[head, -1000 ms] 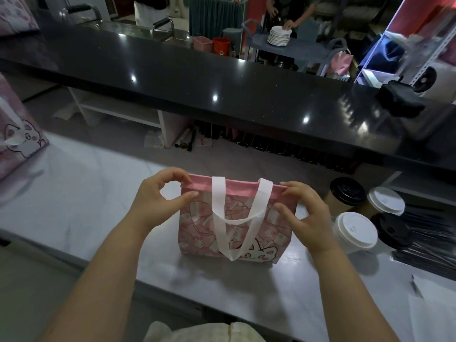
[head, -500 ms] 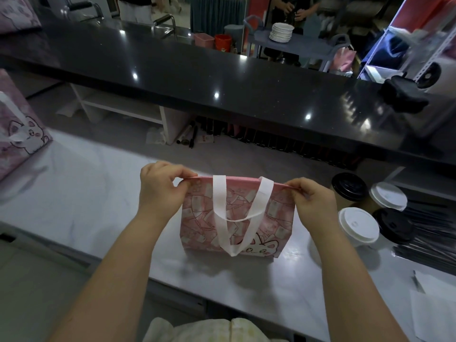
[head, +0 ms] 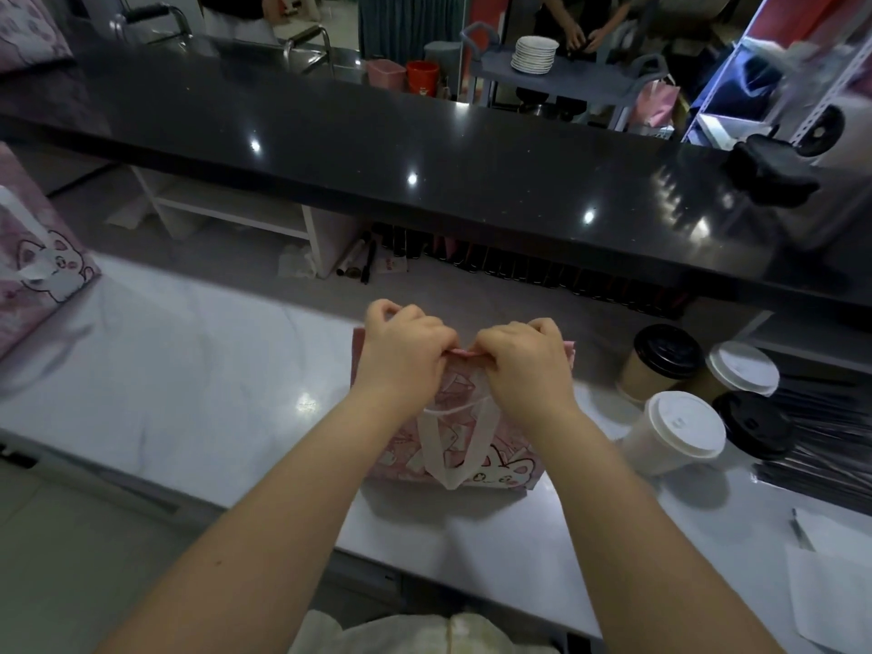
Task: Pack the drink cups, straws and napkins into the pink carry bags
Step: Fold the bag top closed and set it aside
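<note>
A pink carry bag (head: 500, 460) with a white strap handle and a cartoon print stands on the pale marble counter (head: 198, 370). My left hand (head: 406, 351) and my right hand (head: 519, 365) sit side by side at the middle of its top rim, each pinching the pink edge with curled fingers. Right of the bag stand several lidded drink cups: a white-lidded one (head: 679, 431) nearest, a black-lidded one (head: 660, 361) behind it. Black wrapped straws (head: 821, 464) lie beyond them. White napkins (head: 835, 587) lie at the lower right.
A second pink bag (head: 37, 266) stands at the left edge of the counter. A raised black bar top (head: 424, 148) runs across behind the work surface, with a dark object (head: 769, 172) on its right end. People and a cart with plates (head: 533, 54) are far behind.
Both hands slid from the bag's outer corners inward to the middle of its top rim, drawing the opening together. The view has shifted slightly.
</note>
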### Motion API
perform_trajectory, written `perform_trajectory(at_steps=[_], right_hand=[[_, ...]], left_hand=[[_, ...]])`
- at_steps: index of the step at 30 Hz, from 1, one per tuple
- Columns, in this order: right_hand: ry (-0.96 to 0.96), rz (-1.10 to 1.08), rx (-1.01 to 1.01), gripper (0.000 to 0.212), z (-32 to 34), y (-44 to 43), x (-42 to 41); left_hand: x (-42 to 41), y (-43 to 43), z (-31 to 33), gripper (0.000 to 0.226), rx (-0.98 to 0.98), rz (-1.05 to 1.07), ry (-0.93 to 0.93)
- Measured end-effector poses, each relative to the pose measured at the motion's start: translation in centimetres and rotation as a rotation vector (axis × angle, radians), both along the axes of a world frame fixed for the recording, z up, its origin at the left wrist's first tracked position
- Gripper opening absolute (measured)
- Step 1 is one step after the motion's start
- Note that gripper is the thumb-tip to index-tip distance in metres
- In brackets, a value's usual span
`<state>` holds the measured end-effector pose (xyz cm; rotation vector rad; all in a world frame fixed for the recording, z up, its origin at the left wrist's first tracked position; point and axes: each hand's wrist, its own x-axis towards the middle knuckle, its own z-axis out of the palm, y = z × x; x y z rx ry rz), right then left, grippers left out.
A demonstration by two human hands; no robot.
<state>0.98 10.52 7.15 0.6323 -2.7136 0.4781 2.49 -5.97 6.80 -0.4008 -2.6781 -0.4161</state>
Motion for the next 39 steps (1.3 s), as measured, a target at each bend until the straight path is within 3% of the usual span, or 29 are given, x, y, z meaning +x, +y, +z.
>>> perform_trajectory(at_steps=[4,9,15,18,21,24,27,29,32,34,36,39], right_hand=[[0.069,0.066,-0.039,0.011,-0.1,0.7,-0.1],[-0.086,0.037,-0.077,0.017,0.6,4.7,-0.4],[0.014,0.022,-0.152,0.012,-0.4,3.9,-0.2],[-0.084,0.029,-0.267,0.014,-0.6,5.7,-0.8],[-0.227,-0.026,-0.429,0.028,-1.2,7.6,-0.8],[-0.154,-0.095,-0.490,0.036,-1.9,7.3,-0.7],[-0.030,-0.112,-0.562,0.028,-2.3,6.5,-1.5],[-0.082,-0.131,-0.646,0.025,-2.9,6.1,-2.3],[-0.324,-0.141,-0.850,0.054,-4.5,6.4,-1.9],[-0.393,-0.152,-1.053,0.060,-6.1,6.8,-0.5],[-0.449,-0.163,-1.181,0.054,-8.2,7.4,1.0],[-0.566,-0.154,-1.197,0.044,-10.7,7.3,2.9]], left_hand=[[0.3,-0.7,-0.6,0.010,0.016,-0.031,0.136],[0.9,-5.0,-0.8,0.029,0.070,-0.048,0.083],[1.0,-4.4,-1.7,0.013,0.163,0.088,0.179],[1.2,-5.3,-1.7,0.006,0.197,0.046,0.184],[1.6,-6.7,-2.0,0.017,0.261,0.023,0.091],[1.4,-6.7,-1.9,0.026,0.254,0.097,0.121],[0.3,-6.1,-1.4,0.023,0.287,0.185,0.216],[-0.5,-5.9,-1.8,0.022,0.449,0.199,0.176],[-0.3,-6.0,-3.6,0.049,0.861,0.236,-0.067],[0.8,-6.3,-5.8,0.062,1.089,0.299,-0.184],[2.4,-6.3,-8.1,0.057,1.173,0.355,-0.246],[4.4,-5.6,-10.5,0.024,1.245,0.345,-0.270]])
